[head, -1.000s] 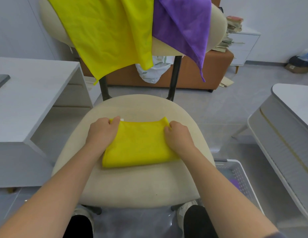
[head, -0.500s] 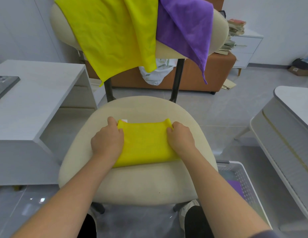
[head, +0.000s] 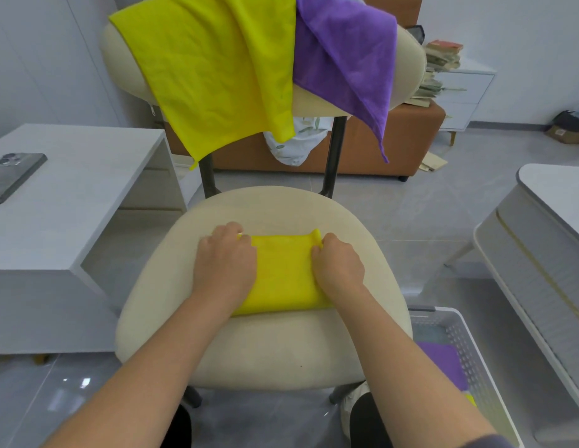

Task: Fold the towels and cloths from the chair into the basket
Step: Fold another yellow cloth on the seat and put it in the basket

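Folded cloth (head: pixel 283 276): yellow, soft microfibre, roughly rectangular, lying flat mid-seat on the chair (head: pixel 265 347). The seat is a cream, rounded pad w/ a fine fabric nap.

L hand (head: pixel 225 265) lies over the cloth's left edge, fingers curled down on the far-left corner, gripping it. R hand (head: pixel 338 268) pinches the far-right corner, which stands up in a small ridge. The near edge is a thick rounded fold, parallel to the seat front.

Backrest (head: pixel 407 59) carries 3 loose cloths: 2 yellow, a big sheet (head: pixel 201 76) and a narrower strip (head: pixel 268 66) overlapping it, plus 1 purple cloth (head: pixel 346 59) hanging to a point on the right.

Basket (head: pixel 475 344): white perforated plastic, on the floor just right of the seat. It holds a folded purple piece (head: pixel 441 360) and a yellow bit, mostly hidden by the R arm.

Bare seat shows all round the folded cloth, most at the front. White table (head: pixel 71 205) stands left w/ 1 phone (head: pixel 13 176) on it. A 2nd table (head: pixel 556 221) stands right, w/ the basket between it and the chair.
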A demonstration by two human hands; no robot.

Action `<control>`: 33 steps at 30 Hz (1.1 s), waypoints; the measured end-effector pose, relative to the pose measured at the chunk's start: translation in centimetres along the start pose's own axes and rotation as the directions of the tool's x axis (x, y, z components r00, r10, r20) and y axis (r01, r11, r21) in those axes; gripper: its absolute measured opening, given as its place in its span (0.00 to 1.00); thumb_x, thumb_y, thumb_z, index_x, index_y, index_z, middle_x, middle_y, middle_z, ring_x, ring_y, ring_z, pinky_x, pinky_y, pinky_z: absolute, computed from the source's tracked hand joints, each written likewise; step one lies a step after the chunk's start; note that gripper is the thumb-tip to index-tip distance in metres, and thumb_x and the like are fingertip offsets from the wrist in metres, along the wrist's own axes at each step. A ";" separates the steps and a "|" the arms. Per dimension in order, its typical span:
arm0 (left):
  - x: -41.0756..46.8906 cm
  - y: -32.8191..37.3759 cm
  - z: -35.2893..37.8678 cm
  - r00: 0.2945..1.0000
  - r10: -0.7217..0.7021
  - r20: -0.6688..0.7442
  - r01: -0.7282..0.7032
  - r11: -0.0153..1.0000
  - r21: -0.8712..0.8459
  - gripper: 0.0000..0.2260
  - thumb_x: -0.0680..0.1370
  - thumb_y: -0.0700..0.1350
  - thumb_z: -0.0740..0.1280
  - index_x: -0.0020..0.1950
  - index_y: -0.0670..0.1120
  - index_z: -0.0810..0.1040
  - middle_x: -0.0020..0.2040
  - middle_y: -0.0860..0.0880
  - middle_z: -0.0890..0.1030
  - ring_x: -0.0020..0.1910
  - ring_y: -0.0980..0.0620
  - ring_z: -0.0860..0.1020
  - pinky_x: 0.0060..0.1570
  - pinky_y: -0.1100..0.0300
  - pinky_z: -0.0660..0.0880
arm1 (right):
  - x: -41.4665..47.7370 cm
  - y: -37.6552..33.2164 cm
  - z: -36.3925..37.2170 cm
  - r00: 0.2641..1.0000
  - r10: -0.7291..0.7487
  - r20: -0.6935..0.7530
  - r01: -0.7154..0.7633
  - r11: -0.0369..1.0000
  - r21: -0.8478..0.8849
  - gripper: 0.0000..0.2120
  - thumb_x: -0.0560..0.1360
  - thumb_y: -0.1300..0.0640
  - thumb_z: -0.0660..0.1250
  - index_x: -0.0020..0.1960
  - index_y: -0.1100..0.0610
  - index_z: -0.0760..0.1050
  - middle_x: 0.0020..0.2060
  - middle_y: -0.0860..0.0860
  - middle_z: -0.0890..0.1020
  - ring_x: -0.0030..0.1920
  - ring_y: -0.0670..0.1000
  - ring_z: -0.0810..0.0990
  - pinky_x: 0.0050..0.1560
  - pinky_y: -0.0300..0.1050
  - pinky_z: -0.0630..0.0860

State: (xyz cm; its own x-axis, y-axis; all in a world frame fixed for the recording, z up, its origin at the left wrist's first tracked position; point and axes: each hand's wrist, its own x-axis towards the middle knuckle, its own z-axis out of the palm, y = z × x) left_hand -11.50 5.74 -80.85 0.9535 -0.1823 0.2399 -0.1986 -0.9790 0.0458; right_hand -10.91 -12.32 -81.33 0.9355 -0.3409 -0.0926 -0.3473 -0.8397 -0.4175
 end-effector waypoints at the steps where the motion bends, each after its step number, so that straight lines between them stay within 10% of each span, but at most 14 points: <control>1: -0.3 0.7 0.4 0.991 0.030 0.130 -0.021 0.997 -0.068 0.20 0.82 0.52 0.55 0.70 0.43 0.71 0.73 0.42 0.65 0.72 0.43 0.63 0.67 0.46 0.61 | 0.0 0.0 0.0 1.000 0.002 0.005 -0.002 1.000 0.006 0.11 0.82 0.53 0.53 0.56 0.58 0.70 0.52 0.58 0.78 0.52 0.61 0.77 0.42 0.47 0.65; 4: -1.0 1.5 1.3 0.923 0.066 0.379 -0.030 0.995 -0.099 0.39 0.75 0.68 0.38 0.79 0.47 0.47 0.80 0.48 0.44 0.78 0.47 0.42 0.75 0.47 0.42 | -0.1 0.3 -0.4 0.999 -0.003 0.038 0.001 0.999 0.043 0.13 0.82 0.50 0.55 0.56 0.58 0.71 0.53 0.58 0.78 0.53 0.61 0.76 0.43 0.46 0.66; 9: -1.1 1.1 1.8 0.926 0.072 0.371 -0.043 0.995 -0.087 0.46 0.65 0.69 0.30 0.79 0.49 0.45 0.79 0.46 0.41 0.78 0.45 0.39 0.75 0.45 0.39 | 0.2 0.6 -3.0 0.973 0.007 0.229 -0.081 0.946 0.315 0.23 0.81 0.41 0.53 0.55 0.60 0.74 0.49 0.55 0.78 0.53 0.58 0.76 0.52 0.47 0.71; 13: -1.0 1.2 1.8 0.923 0.059 0.380 -0.026 0.995 -0.092 0.37 0.75 0.68 0.38 0.79 0.49 0.45 0.79 0.46 0.41 0.78 0.45 0.39 0.75 0.45 0.39 | -1.4 1.5 -4.6 0.877 0.063 0.477 -0.300 0.846 0.441 0.17 0.80 0.42 0.59 0.54 0.57 0.70 0.45 0.55 0.77 0.44 0.55 0.79 0.47 0.48 0.79; 19: -1.1 -0.3 -0.1 0.988 -0.076 0.132 0.118 0.933 -0.341 0.21 0.80 0.55 0.58 0.71 0.48 0.68 0.74 0.47 0.64 0.74 0.47 0.61 0.69 0.49 0.59 | -2.0 2.6 -4.8 0.876 -0.027 0.481 -0.205 0.882 0.423 0.11 0.80 0.51 0.61 0.55 0.58 0.74 0.45 0.54 0.78 0.42 0.54 0.79 0.50 0.50 0.80; 24: -2.0 -5.0 -2.9 0.850 -0.406 0.336 0.523 0.566 -0.638 0.08 0.74 0.48 0.66 0.50 0.47 0.79 0.51 0.46 0.82 0.44 0.45 0.80 0.44 0.54 0.74 | -1.4 2.6 -4.5 0.950 0.028 0.311 -0.165 0.892 0.421 0.11 0.79 0.51 0.61 0.58 0.54 0.73 0.44 0.53 0.79 0.36 0.53 0.80 0.37 0.45 0.80; 27: -4.0 -5.9 -3.7 0.731 -0.310 0.607 0.682 0.333 -0.651 0.06 0.78 0.43 0.64 0.47 0.42 0.79 0.43 0.45 0.83 0.25 0.52 0.75 0.25 0.63 0.69 | -1.4 2.2 -4.2 0.989 0.009 0.149 -0.036 0.983 0.180 0.18 0.79 0.48 0.60 0.66 0.53 0.69 0.53 0.52 0.79 0.50 0.56 0.80 0.51 0.50 0.77; 30: -5.2 -5.8 -4.0 0.694 -0.246 0.677 0.720 0.251 -0.647 0.07 0.79 0.43 0.65 0.49 0.40 0.79 0.44 0.46 0.83 0.21 0.55 0.72 0.21 0.66 0.66 | -2.6 0.3 -3.4 0.927 -0.356 -0.117 0.354 0.935 -0.034 0.21 0.80 0.50 0.59 0.72 0.53 0.65 0.68 0.52 0.72 0.67 0.55 0.69 0.66 0.52 0.66; 33: -5.2 -5.6 -4.2 0.683 -0.175 0.709 0.730 0.132 -0.670 0.07 0.79 0.42 0.65 0.50 0.39 0.79 0.41 0.44 0.80 0.20 0.55 0.70 0.18 0.68 0.63 | -3.6 -1.8 -1.1 0.821 -0.560 0.108 0.566 0.823 -0.040 0.24 0.83 0.49 0.53 0.77 0.53 0.57 0.78 0.50 0.56 0.77 0.53 0.51 0.75 0.54 0.50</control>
State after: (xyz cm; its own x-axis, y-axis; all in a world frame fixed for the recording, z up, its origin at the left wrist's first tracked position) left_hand -16.29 12.58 -78.32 0.8466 -0.0179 -0.5319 0.5181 -0.2011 0.8314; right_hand -13.76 -10.04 -79.28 0.9699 0.2359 0.0601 0.2415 -0.9013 -0.3596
